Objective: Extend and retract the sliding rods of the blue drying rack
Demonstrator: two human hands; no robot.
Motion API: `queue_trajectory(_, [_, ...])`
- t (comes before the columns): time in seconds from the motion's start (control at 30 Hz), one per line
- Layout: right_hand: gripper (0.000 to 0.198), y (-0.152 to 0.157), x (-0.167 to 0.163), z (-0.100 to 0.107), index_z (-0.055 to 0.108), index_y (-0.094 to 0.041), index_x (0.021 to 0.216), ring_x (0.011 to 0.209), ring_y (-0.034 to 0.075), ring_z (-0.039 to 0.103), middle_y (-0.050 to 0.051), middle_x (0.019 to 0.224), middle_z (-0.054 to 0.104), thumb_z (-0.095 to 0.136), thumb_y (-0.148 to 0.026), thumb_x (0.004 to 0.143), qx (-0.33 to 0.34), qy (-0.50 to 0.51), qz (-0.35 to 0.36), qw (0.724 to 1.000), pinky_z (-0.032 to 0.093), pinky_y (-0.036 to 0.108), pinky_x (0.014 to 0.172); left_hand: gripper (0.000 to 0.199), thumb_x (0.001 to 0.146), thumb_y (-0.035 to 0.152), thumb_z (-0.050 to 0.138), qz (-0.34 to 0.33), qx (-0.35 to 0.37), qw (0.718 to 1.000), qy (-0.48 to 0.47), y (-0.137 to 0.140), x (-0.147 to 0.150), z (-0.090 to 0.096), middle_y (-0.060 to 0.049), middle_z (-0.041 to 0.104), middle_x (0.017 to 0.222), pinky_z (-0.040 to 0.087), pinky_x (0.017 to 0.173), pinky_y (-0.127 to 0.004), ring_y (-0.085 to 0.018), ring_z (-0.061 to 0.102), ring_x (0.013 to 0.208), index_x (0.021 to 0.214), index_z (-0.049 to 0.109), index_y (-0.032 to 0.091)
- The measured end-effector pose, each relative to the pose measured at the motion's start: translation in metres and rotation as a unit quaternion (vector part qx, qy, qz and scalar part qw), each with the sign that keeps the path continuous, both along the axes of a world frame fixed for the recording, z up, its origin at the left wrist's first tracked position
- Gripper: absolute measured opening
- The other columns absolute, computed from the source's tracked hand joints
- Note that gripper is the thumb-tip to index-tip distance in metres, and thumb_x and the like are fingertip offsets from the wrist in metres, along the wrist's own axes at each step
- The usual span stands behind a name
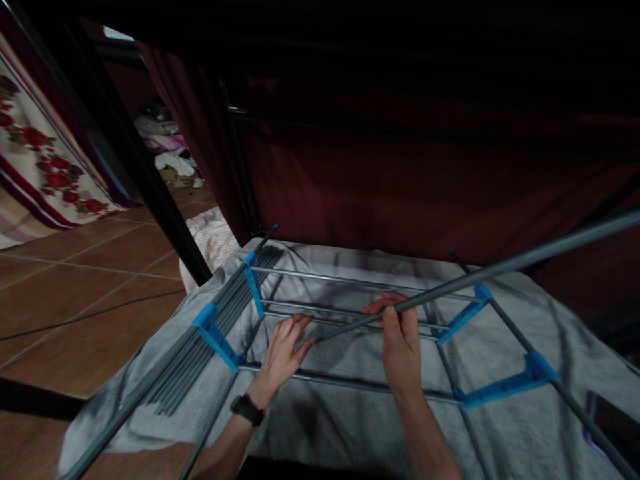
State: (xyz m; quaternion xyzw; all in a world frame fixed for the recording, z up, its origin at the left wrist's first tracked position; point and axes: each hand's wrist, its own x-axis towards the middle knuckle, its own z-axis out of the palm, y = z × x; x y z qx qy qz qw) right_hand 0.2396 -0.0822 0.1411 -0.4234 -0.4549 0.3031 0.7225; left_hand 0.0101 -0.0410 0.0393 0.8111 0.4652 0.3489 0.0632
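Note:
My right hand [404, 340] is closed around a long grey metal tube [465, 275] that slants up to the right, past the view's edge. The tube's low end points at my left hand [285, 350]. That hand, a black watch on its wrist, has its fingers stretched out and its thumb at the tube's tip; whether it touches the tip is unclear. Below both hands lies a partly joined frame of grey tubes with blue plastic connectors [510, 390]. More blue connectors [217, 337] hold the frame's left side. Cross tubes [340, 380] run between the sides.
Several loose grey tubes [215, 340] lie side by side at the left on a grey blanket [350, 433]. Behind hangs a dark red curtain [400, 193]. A black post [150, 180] rises at left. A dark flat object [613, 427] lies at the right edge.

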Motion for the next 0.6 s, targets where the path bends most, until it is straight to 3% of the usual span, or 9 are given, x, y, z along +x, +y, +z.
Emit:
queue_trajectory(0.13, [0.024,-0.007,0.012,0.026,0.061,-0.024,0.113,0.082,0.016,0.059,-0.002,0.086,0.062,0.052,-0.041,0.098,0.028,-0.138,-0.061,0.988,0.048,0.031,0.079,0.034,0.100,0.033,0.052,-0.024,0.026,0.999,-0.023,-0.003,0.004,0.001,-0.009,0.065,0.124,0.053,0.098,-0.039,-0.023,0.062,0.115,0.132,0.059,0.025])
queue_trajectory(0.27, [0.023,-0.009,0.011,0.020,0.062,-0.026,0.116,0.091,0.018,0.061,0.002,0.097,0.064,0.050,-0.036,0.099,0.027,-0.290,-0.055,0.955,0.049,0.031,0.080,0.033,0.099,0.023,0.051,-0.023,0.082,0.996,-0.016,-0.010,0.013,0.001,-0.009,0.065,0.122,0.054,0.096,-0.036,-0.022,0.063,0.113,0.132,0.058,0.026])
queue_trajectory(0.37, [0.023,-0.005,0.007,-0.003,0.064,-0.026,0.116,0.096,0.019,0.062,0.004,0.102,0.065,0.049,-0.032,0.100,0.024,-0.371,-0.034,0.927,0.050,0.032,0.083,0.040,0.097,0.013,0.048,-0.031,0.142,0.989,0.015,-0.021,0.020,0.002,-0.009,0.066,0.120,0.055,0.094,-0.035,-0.021,0.064,0.111,0.133,0.058,0.026])
queue_trajectory(0.5, [0.027,0.000,0.007,-0.051,0.064,-0.027,0.121,0.096,0.020,0.062,0.005,0.105,0.064,0.047,-0.025,0.099,0.001,-0.435,-0.035,0.900,0.050,0.033,0.084,0.047,0.092,0.006,0.045,-0.083,0.217,0.971,0.064,-0.038,0.032,0.009,-0.009,0.069,0.117,0.054,0.096,-0.037,-0.022,0.063,0.116,0.132,0.059,0.025])
queue_trajectory(0.6, [0.035,0.000,0.014,-0.086,0.065,-0.028,0.120,0.095,0.021,0.062,0.005,0.104,0.065,0.046,-0.014,0.096,-0.006,-0.478,-0.037,0.877,0.050,0.036,0.084,0.049,0.091,0.005,0.042,-0.106,0.224,0.964,0.098,-0.043,0.044,0.013,-0.009,0.069,0.118,0.051,0.104,-0.042,-0.023,0.059,0.123,0.132,0.060,0.025])
